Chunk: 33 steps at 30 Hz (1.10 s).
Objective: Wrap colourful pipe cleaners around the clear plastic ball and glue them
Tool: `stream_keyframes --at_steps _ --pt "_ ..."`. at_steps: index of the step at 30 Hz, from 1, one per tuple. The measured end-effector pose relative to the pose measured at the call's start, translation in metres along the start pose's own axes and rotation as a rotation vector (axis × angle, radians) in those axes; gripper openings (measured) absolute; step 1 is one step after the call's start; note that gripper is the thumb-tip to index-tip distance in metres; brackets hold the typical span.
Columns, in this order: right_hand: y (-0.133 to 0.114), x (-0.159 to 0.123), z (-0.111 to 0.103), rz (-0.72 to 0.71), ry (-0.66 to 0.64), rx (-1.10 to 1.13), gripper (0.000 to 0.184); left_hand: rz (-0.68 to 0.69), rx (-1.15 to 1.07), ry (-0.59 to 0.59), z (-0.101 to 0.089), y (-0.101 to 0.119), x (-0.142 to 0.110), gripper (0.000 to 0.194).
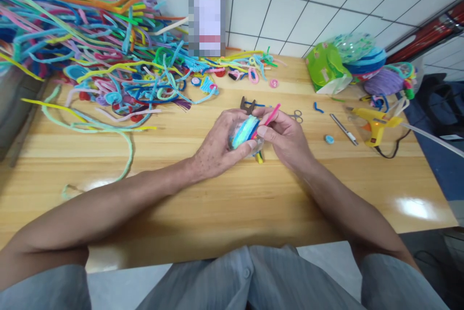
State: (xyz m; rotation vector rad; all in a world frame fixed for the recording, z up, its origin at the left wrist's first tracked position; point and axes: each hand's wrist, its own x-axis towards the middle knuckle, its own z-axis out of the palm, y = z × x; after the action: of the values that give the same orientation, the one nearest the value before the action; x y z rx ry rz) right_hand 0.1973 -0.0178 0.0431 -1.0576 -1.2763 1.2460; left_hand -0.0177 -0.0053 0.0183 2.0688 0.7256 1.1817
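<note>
My left hand (219, 146) is closed around a small clear plastic piece wrapped with bands of light green, light blue and dark blue pipe cleaner (243, 132). Pinched between the thumb and fingers of my right hand (286, 138) is a pink pipe cleaner (272, 114), its free end pointing up and away from me. Its lower part lies against the wrapped piece beside the dark blue band. Just behind my hands lie dark brown pliers (248, 104) and small scissors (297, 116), both partly hidden. A yellow and green bit (259, 157) shows below the wrapped piece.
Many coloured pipe cleaners (90, 35) are heaped at the back left, near an upright blurred phone (207, 15). On the right are a yellow glue gun (375, 124) with a cable, a utility knife (343, 129), a blue bottle cap (329, 139) and a green tissue pack (326, 68).
</note>
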Motion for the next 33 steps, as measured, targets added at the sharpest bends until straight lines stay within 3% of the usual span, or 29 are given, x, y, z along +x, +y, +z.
stream_keyframes --at_steps 7,15,23,29,33 --pt "0.0001 0.0006 -0.0009 -0.005 0.036 -0.027 0.034 0.092 0.063 0.006 0.0001 0.0002 0.0008 0.052" --pt "0.0008 -0.0004 0.0007 -0.024 0.032 -0.03 0.035 0.103 0.107 -0.006 0.0002 -0.0005 -0.0002 0.05" --pt "0.0002 -0.0015 0.0021 -0.013 0.038 -0.036 0.039 0.023 0.018 -0.051 -0.0071 0.002 0.0083 0.038" --pt "-0.0019 -0.0019 0.0018 0.011 0.061 0.004 0.038 0.068 0.115 0.004 -0.0058 0.0037 0.0064 0.049" --pt "-0.0006 -0.0025 0.0023 -0.03 0.054 -0.039 0.037 0.068 0.125 -0.028 -0.0023 0.0024 0.0034 0.053"
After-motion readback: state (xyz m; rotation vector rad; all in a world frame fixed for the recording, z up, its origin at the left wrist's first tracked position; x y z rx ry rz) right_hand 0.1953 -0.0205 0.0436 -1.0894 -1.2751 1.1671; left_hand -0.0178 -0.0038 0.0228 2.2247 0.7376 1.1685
